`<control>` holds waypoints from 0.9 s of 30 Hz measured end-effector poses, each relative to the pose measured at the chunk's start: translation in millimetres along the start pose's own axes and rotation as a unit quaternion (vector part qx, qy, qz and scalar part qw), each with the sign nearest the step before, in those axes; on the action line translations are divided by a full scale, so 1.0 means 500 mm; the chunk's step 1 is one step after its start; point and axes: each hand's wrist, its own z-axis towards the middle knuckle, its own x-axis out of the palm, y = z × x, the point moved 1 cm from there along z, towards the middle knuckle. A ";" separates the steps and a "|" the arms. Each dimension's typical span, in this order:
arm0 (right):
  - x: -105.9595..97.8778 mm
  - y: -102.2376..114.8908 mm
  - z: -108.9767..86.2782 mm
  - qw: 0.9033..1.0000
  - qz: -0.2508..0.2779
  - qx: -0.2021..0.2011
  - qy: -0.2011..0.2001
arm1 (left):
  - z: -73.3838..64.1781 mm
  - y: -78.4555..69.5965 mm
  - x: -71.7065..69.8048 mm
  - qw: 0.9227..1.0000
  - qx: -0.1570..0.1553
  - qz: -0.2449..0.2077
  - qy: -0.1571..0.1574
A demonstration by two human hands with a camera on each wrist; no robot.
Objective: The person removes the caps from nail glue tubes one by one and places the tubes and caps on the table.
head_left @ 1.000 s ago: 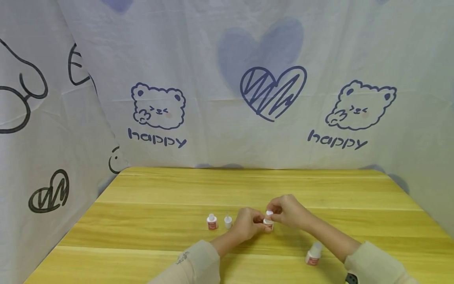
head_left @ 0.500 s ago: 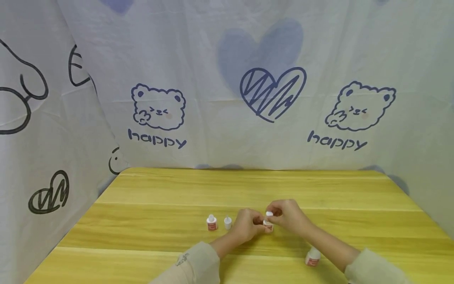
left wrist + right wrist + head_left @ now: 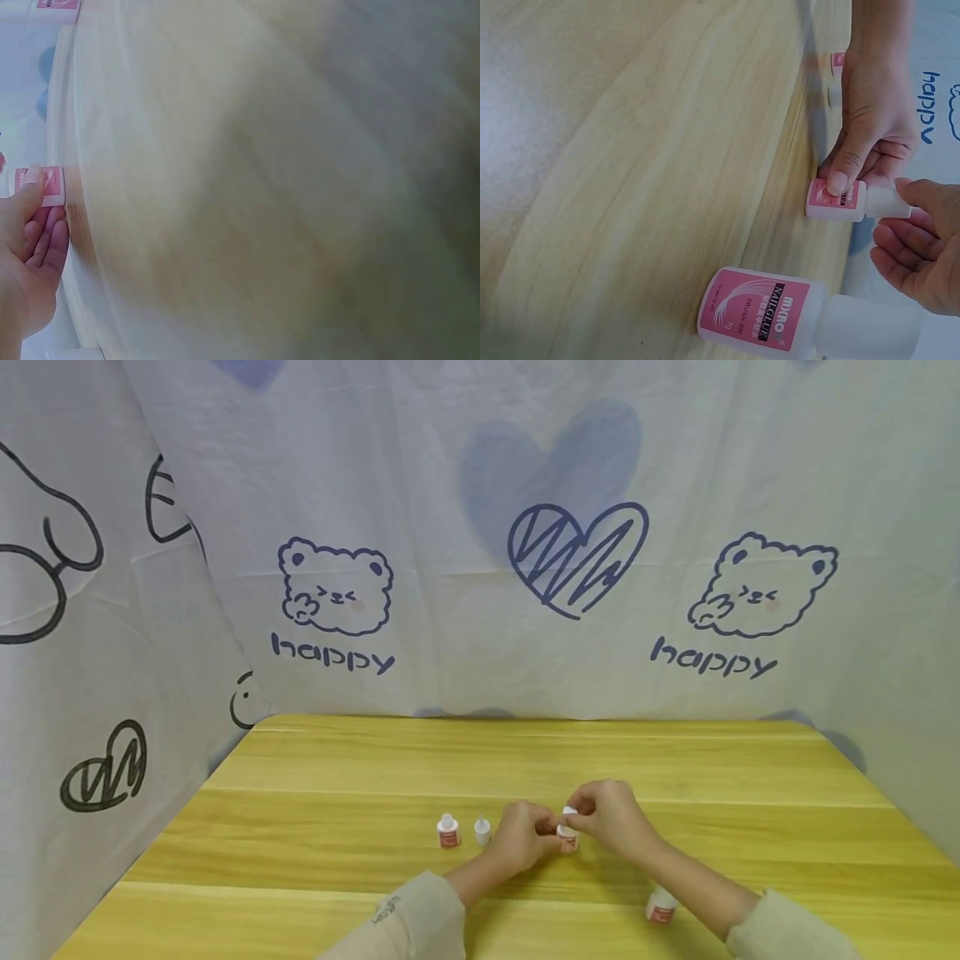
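My left hand point(image 3: 521, 837) holds the body of a small nail glue bottle point(image 3: 821, 196) with a pink label, upright on the table, thumb across the label. On the same bottle, my right hand point(image 3: 613, 820) pinches the white cap point(image 3: 885, 201) between thumb and fingers. The cap sits right at the bottle's top. To the left of my left hand stand another nail glue bottle point(image 3: 448, 835), without its large cap, and a loose white cap point(image 3: 482, 832) with its thin brush end up.
A third nail glue bottle point(image 3: 757, 311), with its tall white cap on, stands near the front right, partly behind my right forearm in the head view. The wooden table point(image 3: 337, 760) runs back to a printed white curtain point(image 3: 450, 685).
My right hand has turned slightly on the cap. The right forearm has shifted and now covers the front right bottle's cap in the head view. My left hand stays put.
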 end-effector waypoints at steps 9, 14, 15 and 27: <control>-0.003 0.001 0.002 1.000 -0.003 -0.015 0.018 | 0.001 0.001 0.001 1.000 0.006 -0.001 0.005; -0.004 -0.002 0.003 0.999 -0.007 -0.028 0.023 | 0.002 0.002 0.001 1.000 0.008 0.004 0.005; -0.004 -0.003 0.004 0.999 -0.008 -0.030 0.024 | 0.002 0.002 0.001 1.000 0.007 0.005 0.005; -0.012 -0.009 0.008 0.997 0.007 -0.051 0.059 | 0.005 0.004 0.002 1.000 0.008 0.013 0.005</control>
